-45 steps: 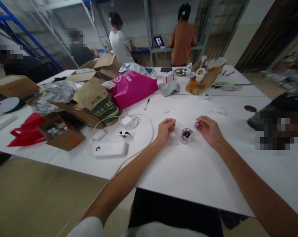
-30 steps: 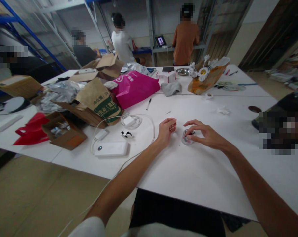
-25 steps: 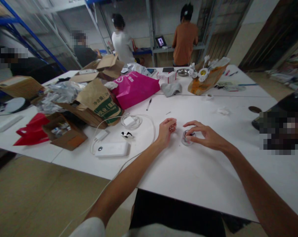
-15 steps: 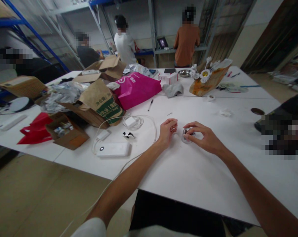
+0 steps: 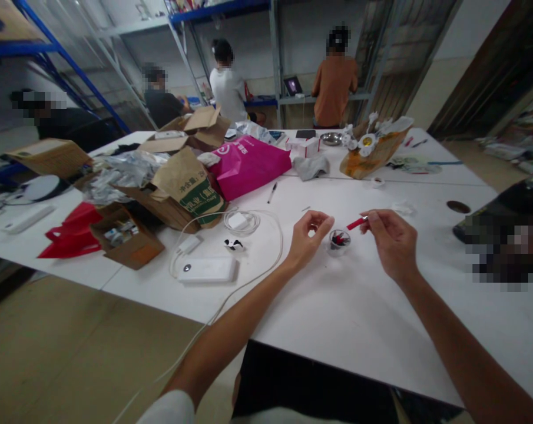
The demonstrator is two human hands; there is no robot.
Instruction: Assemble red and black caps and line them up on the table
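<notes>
**Red slim piece pinched above a white table, beside a small clear cup**

The red slim piece (image 5: 356, 223) is gripped between the thumb and fingers of the right hand (image 5: 395, 241), its free end pointing toward the clear cup (image 5: 338, 249). The cup is round, stands upright on the white table (image 5: 337, 318) between the two hands, and holds red and black pieces (image 5: 340, 238). On its other side, the left hand (image 5: 307, 235) curls its fingers, thumb and forefinger brought near each other; I cannot tell whether anything tiny is between them.

The likeliest trouble is a slip: the hold is only at one end of the piece, so a loose pinch could let it turn or drop. The cup looks light and is close to both hands, so a knuckle brushing its rim might tip it and scatter what is inside. Small parts could be hard to find again, for a thin sliver (image 5: 305, 208) already lies on the table beyond the left hand. A pale cable (image 5: 282, 238) loops near the left forearm; if the arm caught it, the cable might pull at things nearby.
</notes>
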